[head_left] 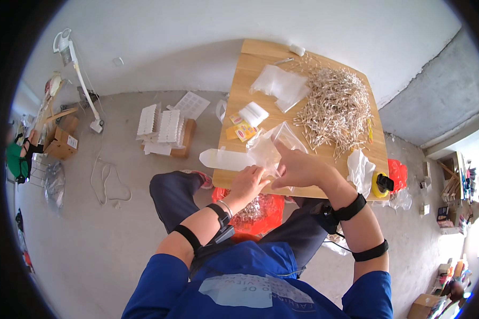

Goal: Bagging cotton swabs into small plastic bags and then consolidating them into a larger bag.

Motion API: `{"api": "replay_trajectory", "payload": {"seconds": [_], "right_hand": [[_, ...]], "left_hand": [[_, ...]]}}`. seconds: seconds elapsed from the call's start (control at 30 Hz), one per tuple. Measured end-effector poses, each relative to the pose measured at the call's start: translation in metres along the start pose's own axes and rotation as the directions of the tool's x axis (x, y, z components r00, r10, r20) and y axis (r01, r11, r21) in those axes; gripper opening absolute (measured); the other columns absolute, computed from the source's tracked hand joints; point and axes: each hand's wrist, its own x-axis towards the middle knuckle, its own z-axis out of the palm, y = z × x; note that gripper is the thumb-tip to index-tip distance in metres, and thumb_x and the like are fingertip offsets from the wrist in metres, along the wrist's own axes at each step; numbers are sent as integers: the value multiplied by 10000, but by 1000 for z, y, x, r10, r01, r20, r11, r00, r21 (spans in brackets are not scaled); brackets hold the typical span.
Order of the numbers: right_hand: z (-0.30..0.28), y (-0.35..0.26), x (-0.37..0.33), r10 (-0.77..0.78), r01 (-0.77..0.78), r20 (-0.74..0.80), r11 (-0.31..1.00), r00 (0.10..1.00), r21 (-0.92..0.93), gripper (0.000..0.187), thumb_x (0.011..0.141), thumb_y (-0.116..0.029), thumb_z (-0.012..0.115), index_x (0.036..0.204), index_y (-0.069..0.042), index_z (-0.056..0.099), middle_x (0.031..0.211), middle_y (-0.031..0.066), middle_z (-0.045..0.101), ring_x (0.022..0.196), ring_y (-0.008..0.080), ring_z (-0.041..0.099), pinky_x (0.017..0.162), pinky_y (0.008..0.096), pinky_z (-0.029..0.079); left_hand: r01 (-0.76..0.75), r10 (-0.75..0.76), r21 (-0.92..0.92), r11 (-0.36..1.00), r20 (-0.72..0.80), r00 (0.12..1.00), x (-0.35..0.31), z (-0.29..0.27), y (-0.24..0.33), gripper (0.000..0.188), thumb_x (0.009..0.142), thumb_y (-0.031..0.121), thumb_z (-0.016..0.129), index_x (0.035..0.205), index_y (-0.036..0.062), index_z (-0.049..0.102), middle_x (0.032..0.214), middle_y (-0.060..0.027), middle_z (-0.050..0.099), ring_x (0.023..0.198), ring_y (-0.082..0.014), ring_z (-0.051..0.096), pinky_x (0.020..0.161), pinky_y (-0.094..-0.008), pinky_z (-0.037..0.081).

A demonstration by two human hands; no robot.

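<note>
Near the table's front edge, my left hand (248, 184) is closed with its fingertips on the near edge of a clear plastic bag (262, 151). My right hand (302, 167) reaches over that bag, its index finger stretched out and its thumb apart; the other fingers are partly hidden. Left of the bag, a long translucent white plastic piece (224, 159) juts past the table's left edge. Beyond it lie yellow printed cards (242, 131) and a small white stack (253, 114). A big heap of small thin pale sticks (337, 106) covers the table's right side.
The wooden table (250, 69) also bears flat clear bags (280, 84), a crumpled white bag (360, 169) and a yellow tape roll (379, 184). Below it, a red bag (266, 212) sits between my legs. White ridged stacks (164, 125) stand on the floor at left, near a cable (107, 181).
</note>
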Motion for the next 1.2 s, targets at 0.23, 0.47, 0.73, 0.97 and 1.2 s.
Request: {"api": "replay_trajectory", "payload": {"seconds": [0.23,0.47,0.73,0.97,1.2], "right_hand": [[13,10,9,-30,32,-298,999,954,1,869,694,-103,674,1408,53,203,747,163,665,732,275,658,695,339,501],[-29,-25,5,-131,203,-516,975,847,87,696,729,-42,663,1357,14,371,681,124,657,581,193,639,634,292,504],[-40,-12,6,-247,242,-594,966,766,-89,711,701,-114,727,1338,-30,424,859,89,679,870,229,636,824,356,458],[-29,14,-29,-352,203,-509,923,785,-326,659,618,-180,773,1229,-102,539,1137,57,617,1235,274,434,1093,510,188],[24,7,-32,-441,196,-555,874,705,-445,377,648,-159,737,1014,-131,650,1000,20,650,1195,245,469,1074,514,242]], "left_hand": [[-4,4,1,1000,-21,1000,7,16,-4,95,828,182,597,807,90,612,741,-52,598,762,-242,602,705,-369,492],[-12,12,8,1000,-42,999,5,22,-4,38,778,139,642,793,112,619,725,-46,608,707,-243,614,613,-369,503],[34,-34,-108,994,7,999,3,19,-1,137,775,177,675,723,80,592,686,-76,612,650,-274,617,569,-388,492],[193,-166,-323,927,110,980,8,-12,3,200,815,221,661,737,52,587,664,-99,613,645,-284,618,561,-369,475],[237,-511,-768,596,-135,849,60,-84,10,343,845,324,657,956,15,554,707,-57,591,619,-127,561,576,-267,449]]}}
